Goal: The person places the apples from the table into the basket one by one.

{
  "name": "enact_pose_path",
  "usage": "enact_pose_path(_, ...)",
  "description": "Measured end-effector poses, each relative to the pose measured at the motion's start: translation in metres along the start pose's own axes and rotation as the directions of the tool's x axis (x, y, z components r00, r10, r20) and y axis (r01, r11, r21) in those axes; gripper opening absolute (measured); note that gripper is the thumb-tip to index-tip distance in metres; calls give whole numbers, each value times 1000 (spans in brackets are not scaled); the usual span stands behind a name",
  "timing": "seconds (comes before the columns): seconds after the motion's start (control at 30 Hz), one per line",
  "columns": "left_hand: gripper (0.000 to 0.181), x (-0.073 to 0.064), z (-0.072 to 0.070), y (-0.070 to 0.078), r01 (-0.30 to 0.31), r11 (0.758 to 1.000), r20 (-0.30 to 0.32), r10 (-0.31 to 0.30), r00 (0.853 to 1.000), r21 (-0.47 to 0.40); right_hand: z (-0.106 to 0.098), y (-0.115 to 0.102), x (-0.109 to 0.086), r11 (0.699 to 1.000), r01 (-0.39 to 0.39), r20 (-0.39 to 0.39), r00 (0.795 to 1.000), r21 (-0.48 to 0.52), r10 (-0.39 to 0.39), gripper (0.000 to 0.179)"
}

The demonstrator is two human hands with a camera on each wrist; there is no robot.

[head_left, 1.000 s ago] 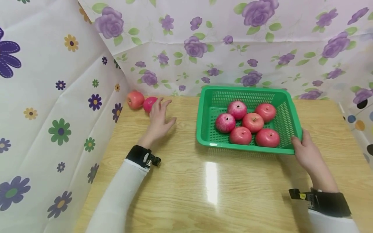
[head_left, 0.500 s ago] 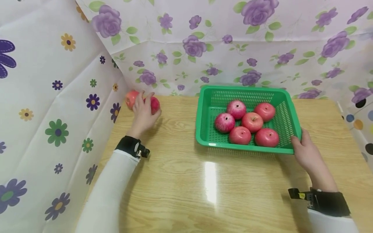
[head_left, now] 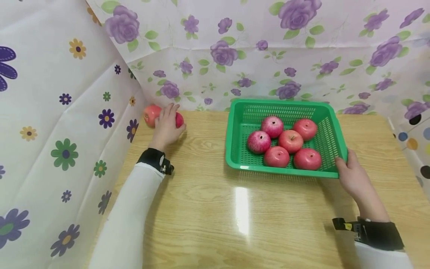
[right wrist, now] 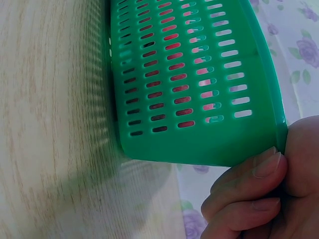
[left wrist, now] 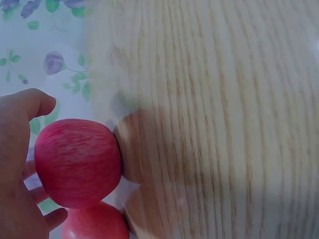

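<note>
In the head view my left hand [head_left: 167, 125] is around a dark red apple [head_left: 179, 120] at the back left of the table. In the left wrist view, a gap shows between the thumb [left wrist: 45, 103] and that apple [left wrist: 77, 162]; the other fingers are bent and partly hidden behind it. A lighter red apple [head_left: 152, 115] lies close to its left. My right hand [head_left: 357, 179] grips the front right corner of a green plastic basket [head_left: 285, 170], thumb over the rim [right wrist: 271, 74]. Several apples lie inside, among them a streaked one [head_left: 259, 142] and a stemmed one [head_left: 290, 141].
The wooden table [head_left: 201, 209] carries the basket and the apples. A white cloth with purple roses [head_left: 215, 74] hangs along the back. Another flowered cloth [head_left: 84, 130] borders the left side, and a dotted cloth [head_left: 414, 145] the right.
My left hand has moved left to the dark red apple, and its fingers have come around it. My right hand and the basket have stayed in place.
</note>
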State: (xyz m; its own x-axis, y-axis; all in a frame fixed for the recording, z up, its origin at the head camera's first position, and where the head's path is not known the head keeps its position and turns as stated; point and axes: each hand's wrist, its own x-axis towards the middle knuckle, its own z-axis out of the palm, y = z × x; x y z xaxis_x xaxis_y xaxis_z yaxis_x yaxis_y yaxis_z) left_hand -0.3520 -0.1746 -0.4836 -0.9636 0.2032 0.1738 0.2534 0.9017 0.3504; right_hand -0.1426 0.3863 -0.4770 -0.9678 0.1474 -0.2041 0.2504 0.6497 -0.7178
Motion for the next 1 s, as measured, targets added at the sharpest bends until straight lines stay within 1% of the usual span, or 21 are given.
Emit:
enact_pose_path(0.1,78,3,3,0,23,1000,27,-23,999,15,0,1,1,1000,8,-3,1000,4,-8,69)
enact_pose_path(0.3,70,6,7,-3,62,996,59,-66,996,59,0,1,1,1000,10,-1,1000,9,-10,69)
enact_pose_path(0.4,67,8,8,-5,75,994,60,-80,995,80,0,1,1,1000,9,-5,1000,6,-9,69)
enact_pose_path(0.5,64,9,10,-7,80,993,52,-85,995,82,-1,1,1,1000,5,-5,1000,5,-5,70)
enact_pose_path(0.63,62,8,11,-9,95,993,53,-99,994,66,-1,1,1,1000,-2,-1,1000,-6,2,70)
enact_pose_path(0.83,62,6,12,-9,124,992,64,-125,990,14,0,0,1,1000,-5,0,1000,-14,5,70)
enact_pose_path(1.0,63,5,11,-9,114,993,58,-113,992,-11,0,1,1,1000,6,-11,1000,0,-6,69)
